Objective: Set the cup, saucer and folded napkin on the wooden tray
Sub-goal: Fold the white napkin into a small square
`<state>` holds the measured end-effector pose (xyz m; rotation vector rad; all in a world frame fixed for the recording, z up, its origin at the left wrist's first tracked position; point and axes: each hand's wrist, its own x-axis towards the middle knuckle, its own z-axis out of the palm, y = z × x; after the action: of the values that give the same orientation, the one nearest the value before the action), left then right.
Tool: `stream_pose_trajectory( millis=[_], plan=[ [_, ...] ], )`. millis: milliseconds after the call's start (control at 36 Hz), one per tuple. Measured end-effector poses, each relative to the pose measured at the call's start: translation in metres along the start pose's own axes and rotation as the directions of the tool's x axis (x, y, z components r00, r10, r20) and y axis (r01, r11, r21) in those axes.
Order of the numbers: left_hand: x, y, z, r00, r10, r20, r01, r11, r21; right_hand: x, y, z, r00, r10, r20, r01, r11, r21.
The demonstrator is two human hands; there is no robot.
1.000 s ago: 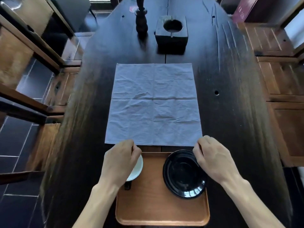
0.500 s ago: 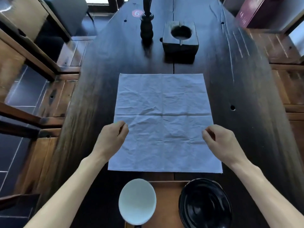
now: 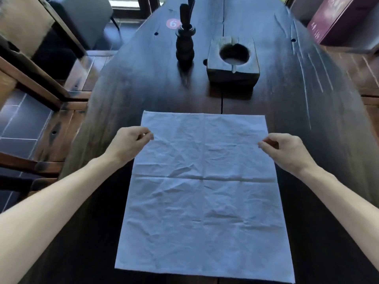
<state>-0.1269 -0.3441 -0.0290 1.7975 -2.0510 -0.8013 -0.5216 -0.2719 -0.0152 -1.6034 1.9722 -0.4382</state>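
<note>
Dark, grainy planks make up the long surface, scratched pale along its right side. Nearest lies the napkin, spread flat and unfolded: pale, creased cloth, rectangular, its near edge close to the bottom of the view. Both forearms reach over it from either side. The left hand hovers at the cloth's left edge near the far corner, fingers curled in a narrow grip, thumb against fingertip; whether it pinches the cloth cannot be told. The right hand mirrors it at the right edge. Beyond the cloth's far edge is bare wood, then a turned dark stand and a square wooden block with a round hollow.
</note>
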Motion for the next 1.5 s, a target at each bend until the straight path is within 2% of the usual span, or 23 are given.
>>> stream_pose_trajectory(
  millis=[250, 444, 722, 944, 1139, 1278, 1500],
  plan=[
    [0.076, -0.014, -0.003, 0.999, -0.05, 0.004, 0.05, 0.996, 0.069, 0.076, 0.009, 0.006, 0.999, 0.041, 0.0, -0.041, 0.998, 0.054],
    [0.11, -0.024, 0.003, 0.99, -0.143, 0.003, 0.142, 0.985, 0.097, 0.115, 0.019, 0.0, 0.989, 0.103, -0.11, -0.089, 0.988, 0.127],
    [0.119, -0.028, 0.007, 0.974, -0.212, -0.077, 0.222, 0.964, 0.15, 0.126, 0.029, -0.004, 0.983, 0.163, -0.087, -0.162, 0.987, 0.017],
    [0.113, -0.023, -0.001, 0.966, -0.25, -0.063, 0.258, 0.94, 0.222, 0.124, 0.026, 0.006, 0.962, 0.265, -0.061, -0.269, 0.961, -0.068],
    [0.1, -0.017, -0.01, 0.979, -0.199, -0.037, 0.202, 0.953, 0.224, 0.111, 0.02, 0.001, 0.968, 0.243, -0.057, -0.242, 0.97, 0.023],
    [0.09, -0.008, -0.022, 0.973, -0.19, -0.132, 0.207, 0.969, 0.133, 0.097, 0.013, -0.013, 0.975, 0.203, -0.091, -0.199, 0.979, 0.053],
    [0.067, 0.005, -0.041, 0.977, -0.108, -0.185, 0.124, 0.989, 0.08, 0.075, -0.003, -0.038, 0.977, 0.144, -0.155, -0.138, 0.989, 0.048]
  ],
)
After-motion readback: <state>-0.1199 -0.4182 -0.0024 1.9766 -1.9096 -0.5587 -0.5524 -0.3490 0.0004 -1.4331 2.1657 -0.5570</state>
